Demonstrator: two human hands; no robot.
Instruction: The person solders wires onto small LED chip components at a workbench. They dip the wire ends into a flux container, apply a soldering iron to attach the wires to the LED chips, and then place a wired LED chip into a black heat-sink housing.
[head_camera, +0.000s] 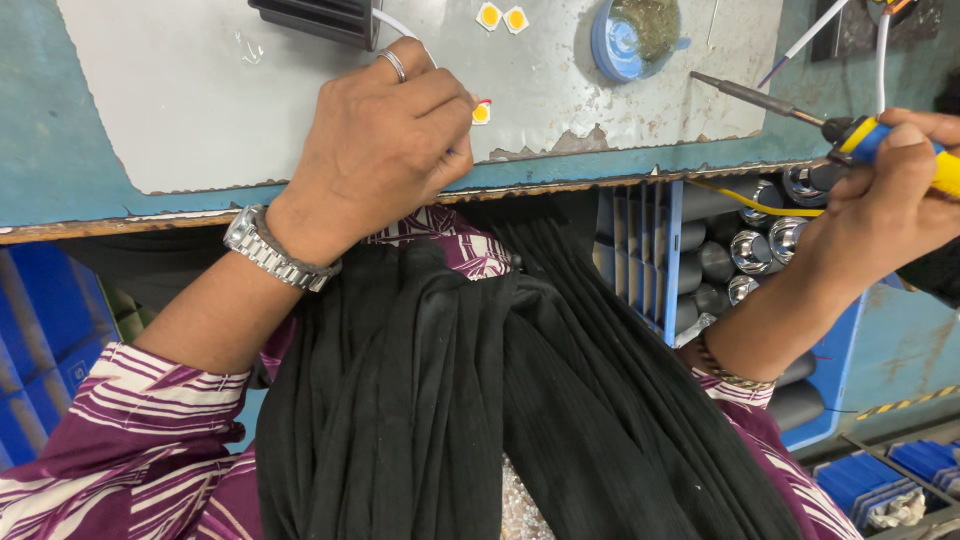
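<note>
Grey sheet metal (200, 100), scratched and ragged along its near edge, covers the teal workbench (40, 150), and the risk sits at its near edge, where the left hand (385, 150) pinches a small square LED chip (482, 113) with a yellow centre against the plate, fingers closed together over it and a white wire (395, 22) running off toward 12 o'clock. The right hand (890, 200) is well apart at 3 o'clock, clamped around the yellow-and-blue handle of a soldering iron (800, 110) whose dark tip points toward 9 o'clock, hanging above the plate short of the chip. My worry is the fingertips: they lie right beside the chip, so a hot tip brought in at a shallow angle could touch skin, or the chip could skid on the smooth metal if the pinch loosens. Loose black fabric (480, 400) drapes just under the bench edge at 6 o'clock, and a dropped bead of solder or a slipped iron could scorch it. The iron's cables (880, 50) trail at 1 o'clock and could snag the blue tin of brass cleaning wool (635, 35). Two spare LED chips (502, 17) lie at 12 o'clock, easily knocked. A blue crate of shiny metal housings (750, 250) stands below the right wrist.
</note>
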